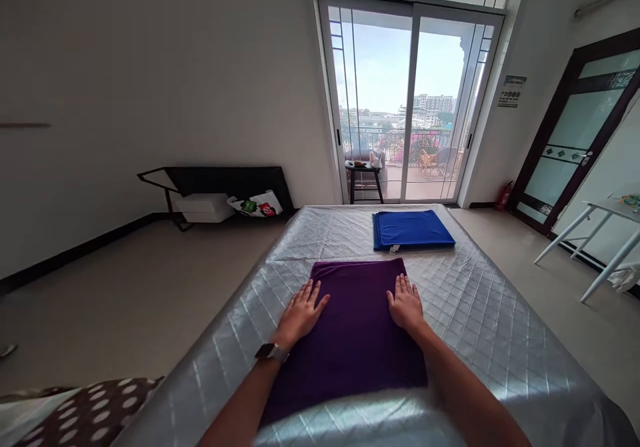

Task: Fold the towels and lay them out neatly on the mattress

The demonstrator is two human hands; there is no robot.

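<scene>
A purple cloth (357, 340), folded into a flat rectangle, lies on the silver quilted mattress (460, 314). My left hand (301, 310) rests flat on the cloth's left edge, fingers spread, with a watch on that wrist. On the opposite side my right hand (406, 302) lies flat along the right edge, its fingers stretched out toward the far corner. Neither hand grips anything. Beyond the purple cloth, to the right, a folded blue cloth (414, 229) with a small white tag sits near the mattress's far end.
A black stool (364, 175) stands before the sliding glass door (410, 114). Against the left wall is a black folding frame (225, 184) with white boxes (206, 207). A white table (613, 210) stands at right. Brown dotted fabric (95, 410) lies at lower left.
</scene>
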